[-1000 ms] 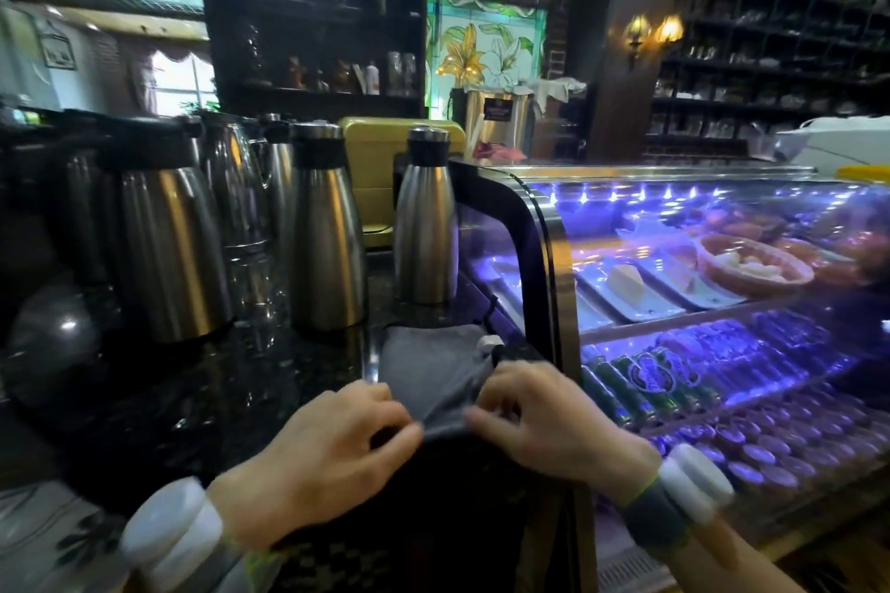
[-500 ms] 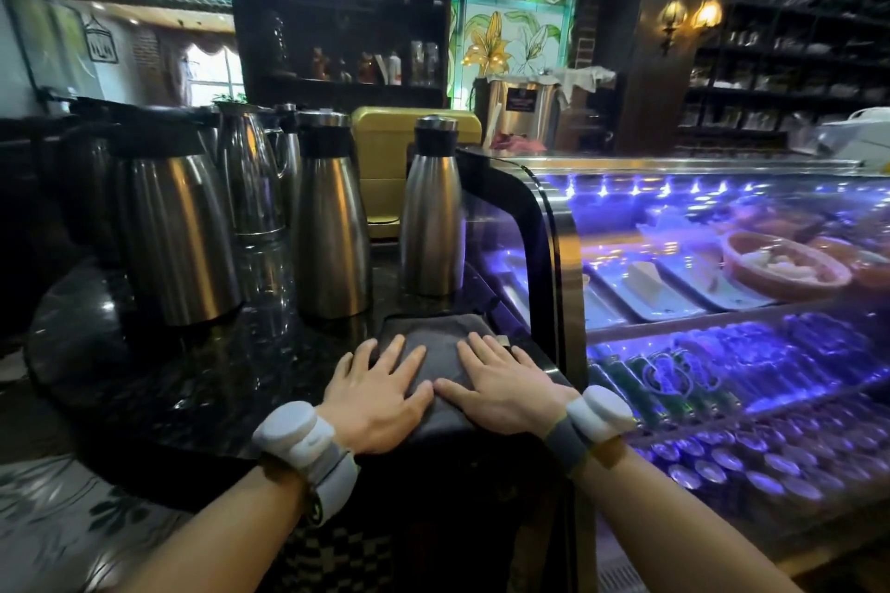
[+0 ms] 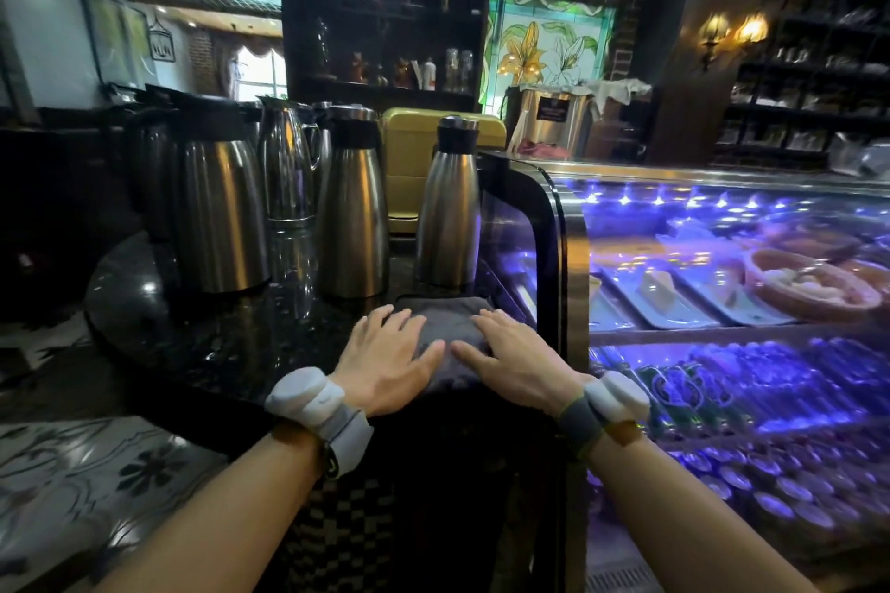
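hands flat, left grip (image 3: pixel 385 366), right grip (image 3: pixel 513 361) spread on grey cloth (image 3: pixel 450 327); black granite counter (image 3: pixel 216 342).

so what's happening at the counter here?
A person has both hands flat on a folded grey cloth lying on the dark counter. The left hand and right hand press it side by side with straight fingers. The cloth sits right beside the lit display case, just in front of a steel flask. Nothing is lifted or gripped.
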A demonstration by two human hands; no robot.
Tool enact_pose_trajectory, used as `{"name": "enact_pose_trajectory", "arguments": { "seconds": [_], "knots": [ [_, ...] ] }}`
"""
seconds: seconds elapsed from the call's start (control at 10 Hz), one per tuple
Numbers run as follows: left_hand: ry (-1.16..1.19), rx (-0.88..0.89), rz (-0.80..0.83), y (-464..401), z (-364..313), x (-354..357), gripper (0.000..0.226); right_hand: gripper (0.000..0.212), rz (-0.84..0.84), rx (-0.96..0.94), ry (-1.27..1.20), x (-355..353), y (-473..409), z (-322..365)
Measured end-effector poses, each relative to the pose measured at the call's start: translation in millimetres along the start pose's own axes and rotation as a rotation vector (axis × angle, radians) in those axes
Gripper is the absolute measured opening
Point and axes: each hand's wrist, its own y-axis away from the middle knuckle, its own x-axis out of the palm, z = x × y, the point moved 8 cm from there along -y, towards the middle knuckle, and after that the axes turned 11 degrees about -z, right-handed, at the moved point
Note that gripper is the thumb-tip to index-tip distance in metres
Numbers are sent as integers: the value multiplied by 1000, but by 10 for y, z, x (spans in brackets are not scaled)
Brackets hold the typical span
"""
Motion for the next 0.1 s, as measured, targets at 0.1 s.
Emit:
{"name": "enact_pose_trajectory", "arguments": {
  "seconds": [0.1],
  "knots": [
    [356, -41, -122, 311, -68, -366, 47, 45, -169, -26, -229, -310, 326, 245]
  ]
}}
